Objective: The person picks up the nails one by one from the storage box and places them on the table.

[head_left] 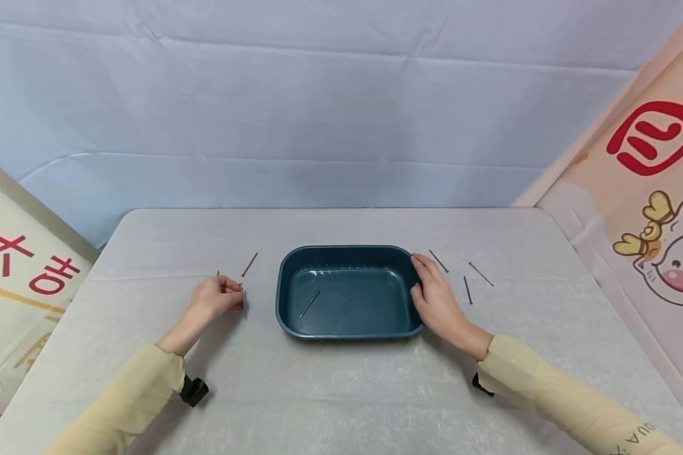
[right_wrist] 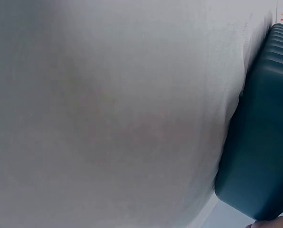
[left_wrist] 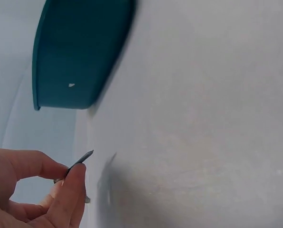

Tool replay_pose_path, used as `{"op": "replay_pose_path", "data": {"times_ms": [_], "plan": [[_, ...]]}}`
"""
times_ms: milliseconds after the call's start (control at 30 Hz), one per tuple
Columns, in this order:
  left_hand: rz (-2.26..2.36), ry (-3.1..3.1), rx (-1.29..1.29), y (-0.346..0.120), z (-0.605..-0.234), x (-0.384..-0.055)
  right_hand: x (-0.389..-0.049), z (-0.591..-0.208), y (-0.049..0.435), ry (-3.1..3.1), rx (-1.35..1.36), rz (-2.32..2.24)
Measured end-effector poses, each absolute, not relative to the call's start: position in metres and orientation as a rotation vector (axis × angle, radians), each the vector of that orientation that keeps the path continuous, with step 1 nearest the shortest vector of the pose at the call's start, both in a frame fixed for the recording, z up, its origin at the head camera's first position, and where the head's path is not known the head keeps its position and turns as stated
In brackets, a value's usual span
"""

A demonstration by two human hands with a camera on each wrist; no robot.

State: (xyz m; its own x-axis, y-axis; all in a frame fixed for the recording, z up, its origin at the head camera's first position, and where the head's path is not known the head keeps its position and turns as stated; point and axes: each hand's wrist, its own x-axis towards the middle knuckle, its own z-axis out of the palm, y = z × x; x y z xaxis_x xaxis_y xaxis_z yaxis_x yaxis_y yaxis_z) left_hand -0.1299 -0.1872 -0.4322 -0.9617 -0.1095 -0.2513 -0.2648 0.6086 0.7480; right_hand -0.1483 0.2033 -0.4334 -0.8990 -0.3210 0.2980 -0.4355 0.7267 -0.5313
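My left hand [head_left: 219, 297] pinches a metal nail [left_wrist: 82, 160] between thumb and fingertips, just above the table to the left of a dark teal plastic tub [head_left: 350, 337]. The nail's pointed end sticks out past the fingertips in the left wrist view. My right hand [head_left: 441, 306] grips the tub's right rim, thumb on the inner side. Inside the tub a single nail [head_left: 310, 304] lies slantwise on the floor. Another nail [head_left: 250, 264] rests on the table between my left hand and the tub. Behind the left hand, a small tip [head_left: 217, 273] shows, the rest hidden.
Right of the tub, three loose nails lie apart: one nail [head_left: 439, 261] close to the right fingers, a second nail [head_left: 468, 289] and a third nail [head_left: 480, 273] farther out. A grey cloth covers the table [head_left: 341, 398]. Printed sheets hang at both sides.
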Motion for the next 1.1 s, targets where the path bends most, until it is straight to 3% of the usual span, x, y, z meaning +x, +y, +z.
{"op": "replay_pose_path", "data": {"times_ms": [1100], "plan": [[1.055, 2.776, -0.204, -0.193, -0.4337, -0.131, -0.1471, -0.4313, 0.2036, -2.746, 0.605, 0.94]]}}
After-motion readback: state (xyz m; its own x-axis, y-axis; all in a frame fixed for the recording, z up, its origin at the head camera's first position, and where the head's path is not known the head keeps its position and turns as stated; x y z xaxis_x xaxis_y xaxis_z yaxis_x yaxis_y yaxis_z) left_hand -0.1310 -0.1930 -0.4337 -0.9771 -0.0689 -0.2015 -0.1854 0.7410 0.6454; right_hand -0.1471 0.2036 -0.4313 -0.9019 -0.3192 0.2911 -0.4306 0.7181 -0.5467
